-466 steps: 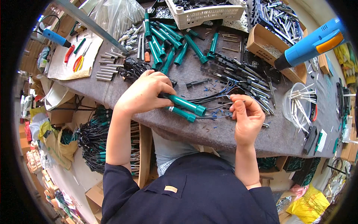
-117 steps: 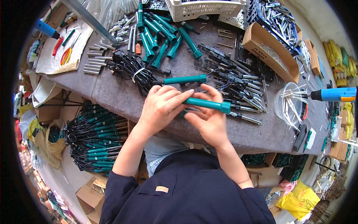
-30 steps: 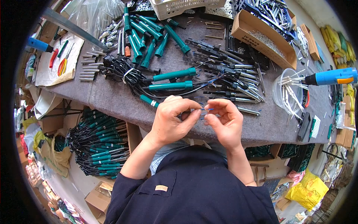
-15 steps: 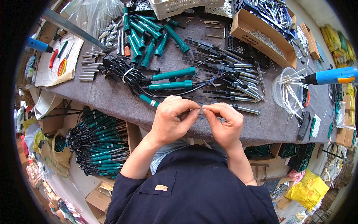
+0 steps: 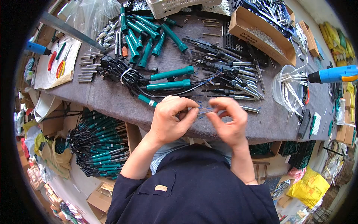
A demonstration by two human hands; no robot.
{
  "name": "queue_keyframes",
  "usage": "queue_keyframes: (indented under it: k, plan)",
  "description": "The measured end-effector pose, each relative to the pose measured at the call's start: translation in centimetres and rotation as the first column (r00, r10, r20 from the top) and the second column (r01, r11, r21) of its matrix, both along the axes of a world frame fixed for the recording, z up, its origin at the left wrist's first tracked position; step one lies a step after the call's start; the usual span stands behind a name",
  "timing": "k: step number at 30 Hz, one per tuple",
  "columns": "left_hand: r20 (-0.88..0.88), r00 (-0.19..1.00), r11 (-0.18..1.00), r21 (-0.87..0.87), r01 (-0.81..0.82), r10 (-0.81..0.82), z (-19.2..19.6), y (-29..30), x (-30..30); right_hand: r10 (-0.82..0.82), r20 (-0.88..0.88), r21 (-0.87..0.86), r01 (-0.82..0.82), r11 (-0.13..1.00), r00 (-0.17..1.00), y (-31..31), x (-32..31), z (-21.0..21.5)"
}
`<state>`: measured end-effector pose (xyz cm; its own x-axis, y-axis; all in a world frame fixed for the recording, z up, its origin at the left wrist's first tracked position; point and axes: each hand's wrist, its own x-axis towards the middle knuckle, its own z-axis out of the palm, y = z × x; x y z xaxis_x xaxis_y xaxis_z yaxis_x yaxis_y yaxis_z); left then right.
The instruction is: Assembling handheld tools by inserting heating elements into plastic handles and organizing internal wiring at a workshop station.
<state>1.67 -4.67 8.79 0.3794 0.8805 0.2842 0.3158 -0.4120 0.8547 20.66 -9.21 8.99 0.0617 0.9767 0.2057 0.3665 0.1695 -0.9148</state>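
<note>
Cables (image 5: 118,71) bunch beyond the left hand (image 5: 170,118), where a snag could jerk any wire joined to them. Its fingers pinch thin wires (image 5: 206,111) near the worktop's (image 5: 108,100) front edge; a slack grip might drop them. The right hand's (image 5: 229,118) fingers, blurred, look parted beside them. Room opens leftward along that edge; metal rods (image 5: 243,88) crowd behind the right hand.

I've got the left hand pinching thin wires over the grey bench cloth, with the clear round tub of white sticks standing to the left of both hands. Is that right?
Not quite: the head view shows the clear round tub to the right of both hands. The left hand is indeed pinching thin wires over the grey bench cloth.
</note>
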Motion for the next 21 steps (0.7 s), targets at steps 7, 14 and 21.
queue_keyframes:
  k: [7, 14, 21]
  plan:
    - [0.06, 0.998, 0.987, -0.157, -0.021, 0.031, 0.7, -0.3, 0.2, -0.234, 0.46, 0.051, 0.238, 0.97, 0.856, -2.0, 8.0, -0.6]
    - [0.081, 0.996, 0.975, -0.222, -0.021, 0.04, 0.7, -0.4, 0.7, -0.198, 0.547, 0.074, 0.189, 0.979, 0.814, -1.7, 7.1, -1.0]
    - [0.112, 0.993, 0.962, -0.272, -0.015, 0.047, 0.7, -0.5, 0.6, -0.453, 0.442, 0.195, 0.409, 0.891, 0.774, 1.1, 7.9, 0.2]
